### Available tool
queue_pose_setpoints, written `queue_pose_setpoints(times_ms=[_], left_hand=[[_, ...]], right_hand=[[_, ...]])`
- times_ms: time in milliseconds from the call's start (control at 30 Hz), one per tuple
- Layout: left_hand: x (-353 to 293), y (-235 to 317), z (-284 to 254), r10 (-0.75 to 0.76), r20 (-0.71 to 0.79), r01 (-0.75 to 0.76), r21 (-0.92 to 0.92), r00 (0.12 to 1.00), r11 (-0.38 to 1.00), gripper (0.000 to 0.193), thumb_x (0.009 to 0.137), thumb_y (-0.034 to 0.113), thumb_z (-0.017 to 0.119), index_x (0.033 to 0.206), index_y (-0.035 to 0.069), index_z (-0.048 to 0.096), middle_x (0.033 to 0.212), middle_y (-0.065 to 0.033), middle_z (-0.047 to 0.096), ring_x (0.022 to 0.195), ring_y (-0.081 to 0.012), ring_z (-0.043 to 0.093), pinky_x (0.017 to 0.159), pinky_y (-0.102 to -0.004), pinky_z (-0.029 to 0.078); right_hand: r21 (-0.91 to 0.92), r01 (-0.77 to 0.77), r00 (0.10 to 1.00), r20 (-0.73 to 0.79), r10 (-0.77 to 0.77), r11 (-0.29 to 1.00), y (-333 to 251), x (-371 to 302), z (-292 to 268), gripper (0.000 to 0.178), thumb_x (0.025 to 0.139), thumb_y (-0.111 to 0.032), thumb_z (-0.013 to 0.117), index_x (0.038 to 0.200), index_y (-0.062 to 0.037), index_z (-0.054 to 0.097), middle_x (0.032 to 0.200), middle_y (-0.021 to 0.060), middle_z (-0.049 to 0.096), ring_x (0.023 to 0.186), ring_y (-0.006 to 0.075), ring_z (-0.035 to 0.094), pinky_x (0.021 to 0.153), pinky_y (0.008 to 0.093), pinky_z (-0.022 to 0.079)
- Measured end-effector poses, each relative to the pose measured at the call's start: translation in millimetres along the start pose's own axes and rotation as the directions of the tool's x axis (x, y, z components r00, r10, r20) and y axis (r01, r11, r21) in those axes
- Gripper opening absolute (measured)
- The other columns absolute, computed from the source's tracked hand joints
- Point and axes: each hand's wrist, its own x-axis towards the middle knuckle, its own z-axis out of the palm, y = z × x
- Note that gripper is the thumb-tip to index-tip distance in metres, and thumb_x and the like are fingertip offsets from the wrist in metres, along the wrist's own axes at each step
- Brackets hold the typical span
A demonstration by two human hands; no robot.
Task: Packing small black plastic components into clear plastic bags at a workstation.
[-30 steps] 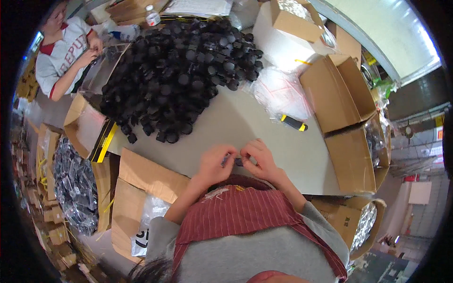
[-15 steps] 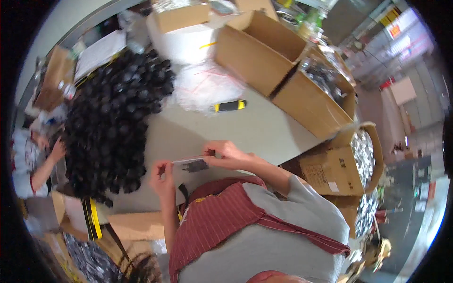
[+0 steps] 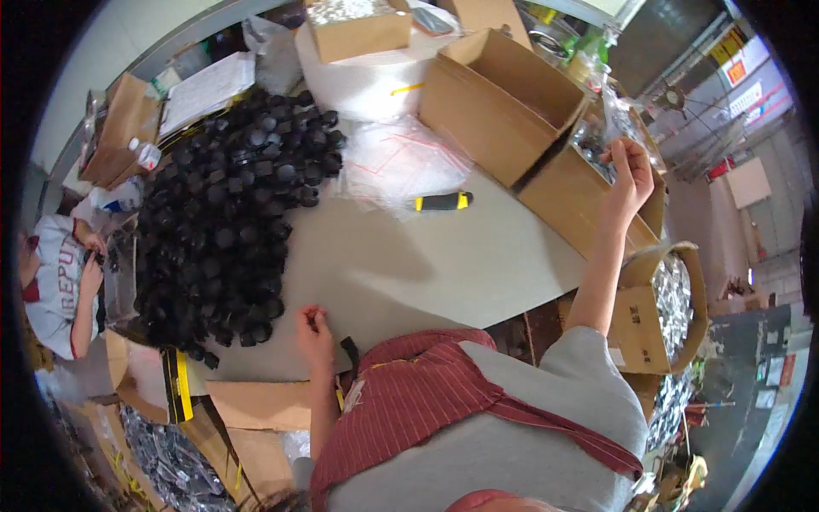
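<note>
My right hand [image 3: 631, 181] is stretched far out to the right, over a cardboard box [image 3: 559, 192] of bagged dark parts. Its fingers pinch a small clear plastic bag [image 3: 612, 115], whose outline blends with the bags behind it. Near the table's front edge, my left hand [image 3: 316, 340] is closed, fingers curled, and nothing shows in it. Left of that hand lies a large heap of small black plastic caps [image 3: 230, 218]. Flat clear plastic bags [image 3: 401, 162] with red lines are piled at the table's middle back, beside a black and yellow utility knife [image 3: 444, 201].
An open cardboard box [image 3: 512, 81] stands at the back right. Boxes of silvery packets [image 3: 674, 307] sit right of the table. A white roll [image 3: 363, 81] carries a small carton. Across the heap, a co-worker's hands [image 3: 92, 252] handle something small. More boxes [image 3: 166, 452] stand front left.
Both hands were together holding a small clear bag with a dark part inside. My right hand has swung out right to the box; my left has let go and stayed by the table edge.
</note>
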Motion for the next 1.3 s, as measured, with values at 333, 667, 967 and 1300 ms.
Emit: queue_pose_setpoints(times_ms=[333, 667, 967, 1300], left_hand=[[3.6, 20.2, 2.6, 0.131, -0.008, -0.125, 0.246, 0.991, 0.961, 0.014, 0.095, 0.007, 0.054, 0.105, 0.005, 0.064, 0.091, -0.0102, 0.066, 0.083, -0.0229, 0.064, 0.074, -0.0339, 0.05], [5.8, 21.2, 8.6, 0.107, -0.062, -0.093, 0.195, 0.992, 0.976, 0.01, 0.091, 0.005, 0.057, 0.098, 0.007, 0.064, 0.086, -0.0084, 0.064, 0.075, -0.0247, 0.061, 0.068, -0.0336, 0.049], [5.4, 3.1, 15.2, 0.137, -0.08, -0.121, 0.177, 0.987, 0.977, 0.012, 0.093, 0.005, 0.056, 0.103, 0.005, 0.062, 0.09, -0.009, 0.065, 0.079, -0.0254, 0.062, 0.071, -0.0338, 0.05], [32.3, 55.9, 34.8, -0.088, 0.438, 0.333, -0.522, 0.895, 0.785, 0.048, 0.093, 0.017, 0.068, 0.134, 0.001, 0.049, 0.119, -0.008, 0.063, 0.112, -0.018, 0.059, 0.092, -0.0326, 0.05]], right_hand=[[-0.312, 0.409, 0.497, 0.864, 0.077, 0.858, 186.5, -71.7, 237.9, 0.04, 0.077, -0.006, 0.065, 0.117, -0.0019, 0.064, 0.126, 0.0189, 0.06, 0.116, 0.0373, 0.057, 0.098, 0.0424, 0.048], [-0.142, 0.748, 0.024, 0.982, 0.188, 0.648, 228.9, -96.6, 382.1, 0.051, 0.074, 0.003, 0.06, 0.124, -0.0068, 0.058, 0.128, 0.0112, 0.058, 0.118, 0.0314, 0.059, 0.095, 0.0408, 0.051], [-0.494, 0.705, 0.479, 0.861, 0.171, 0.51, 204.9, -58.2, 301.1, 0.039, 0.088, -0.014, 0.056, 0.127, -0.0122, 0.062, 0.078, 0.0154, 0.07, 0.076, 0.0337, 0.07, 0.069, 0.0476, 0.056], [-0.039, 0.808, 0.213, 0.95, -0.229, 0.588, 61.8, -183.6, 195.8, 0.009, 0.078, -0.014, 0.061, 0.071, -0.0112, 0.055, 0.062, 0.0099, 0.059, 0.056, 0.0279, 0.06, 0.054, 0.0421, 0.048]])
